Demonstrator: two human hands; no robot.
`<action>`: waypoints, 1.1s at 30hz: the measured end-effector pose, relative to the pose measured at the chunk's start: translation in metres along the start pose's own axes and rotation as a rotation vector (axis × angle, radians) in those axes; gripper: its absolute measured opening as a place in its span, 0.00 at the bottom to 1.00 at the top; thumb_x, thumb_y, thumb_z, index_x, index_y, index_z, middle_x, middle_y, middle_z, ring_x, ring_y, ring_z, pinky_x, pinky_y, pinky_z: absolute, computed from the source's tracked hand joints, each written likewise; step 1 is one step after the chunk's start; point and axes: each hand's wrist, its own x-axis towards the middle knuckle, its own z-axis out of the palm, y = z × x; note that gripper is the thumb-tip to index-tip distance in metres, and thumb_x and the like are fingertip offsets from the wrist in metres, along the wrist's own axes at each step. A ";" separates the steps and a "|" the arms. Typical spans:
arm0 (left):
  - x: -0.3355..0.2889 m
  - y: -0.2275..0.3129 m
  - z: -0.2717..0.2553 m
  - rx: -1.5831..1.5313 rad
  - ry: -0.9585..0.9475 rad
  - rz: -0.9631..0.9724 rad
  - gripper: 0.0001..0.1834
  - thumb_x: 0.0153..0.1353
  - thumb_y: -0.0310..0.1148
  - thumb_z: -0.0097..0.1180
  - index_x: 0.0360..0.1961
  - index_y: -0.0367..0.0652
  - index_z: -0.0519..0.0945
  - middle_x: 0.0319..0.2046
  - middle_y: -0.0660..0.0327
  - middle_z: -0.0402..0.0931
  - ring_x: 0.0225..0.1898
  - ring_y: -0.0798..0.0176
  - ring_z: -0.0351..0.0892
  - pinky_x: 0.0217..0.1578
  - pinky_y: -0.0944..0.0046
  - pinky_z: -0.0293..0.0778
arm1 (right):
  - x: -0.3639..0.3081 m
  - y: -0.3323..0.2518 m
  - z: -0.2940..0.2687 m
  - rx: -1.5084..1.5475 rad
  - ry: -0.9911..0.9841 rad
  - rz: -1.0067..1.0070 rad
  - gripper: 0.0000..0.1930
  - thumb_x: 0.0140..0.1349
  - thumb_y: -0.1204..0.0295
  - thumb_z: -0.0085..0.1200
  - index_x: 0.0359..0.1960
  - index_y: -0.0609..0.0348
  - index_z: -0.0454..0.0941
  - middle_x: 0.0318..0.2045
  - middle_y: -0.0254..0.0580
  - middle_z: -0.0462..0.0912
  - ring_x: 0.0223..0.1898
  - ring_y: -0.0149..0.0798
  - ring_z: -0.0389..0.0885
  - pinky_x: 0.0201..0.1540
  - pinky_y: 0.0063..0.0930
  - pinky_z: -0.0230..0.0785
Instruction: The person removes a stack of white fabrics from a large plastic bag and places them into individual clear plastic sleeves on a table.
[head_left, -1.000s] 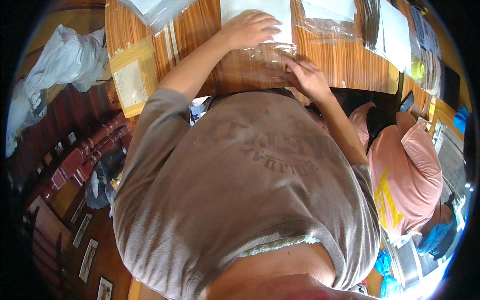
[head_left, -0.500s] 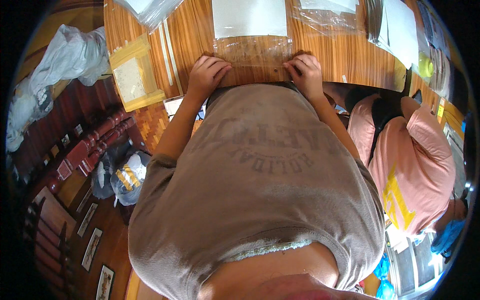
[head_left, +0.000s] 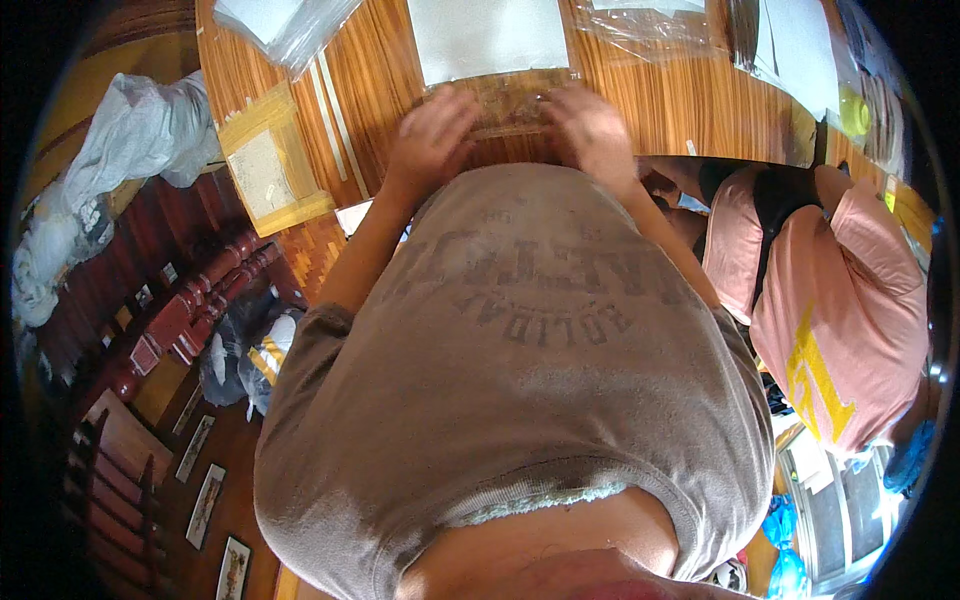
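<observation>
A white sheet [head_left: 490, 38] in a clear plastic sleeve lies on the wood-grained table in front of me. The sleeve's clear flap [head_left: 512, 96] extends from the sheet's near edge toward my body. At the flap's left side is my left hand [head_left: 435, 132], blurred by motion. My right hand [head_left: 592, 128] is by its right side, also smeared. Whether the fingers pinch the film or only press on it cannot be made out.
Plastic sleeves lie at the back left [head_left: 290, 28] and back right [head_left: 650, 30]. A paper stack [head_left: 795, 55] and a yellow-green tape roll [head_left: 853, 112] are at the right. A taped card [head_left: 265, 170] sits at the left edge. Someone in a pink shirt [head_left: 830, 290] is at my right.
Both hands have moved away from my body, up along the flap toward the sheet, and slightly inward. Before, the fingers were at the flap's two near corners.
</observation>
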 end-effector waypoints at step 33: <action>-0.020 -0.026 -0.019 0.036 -0.291 0.007 0.37 0.73 0.48 0.60 0.81 0.57 0.66 0.84 0.71 0.56 0.83 0.46 0.51 0.82 0.38 0.43 | 0.144 0.059 -0.001 0.575 0.172 0.817 0.25 0.80 0.49 0.57 0.50 0.63 0.85 0.24 0.28 0.79 0.28 0.25 0.75 0.32 0.28 0.71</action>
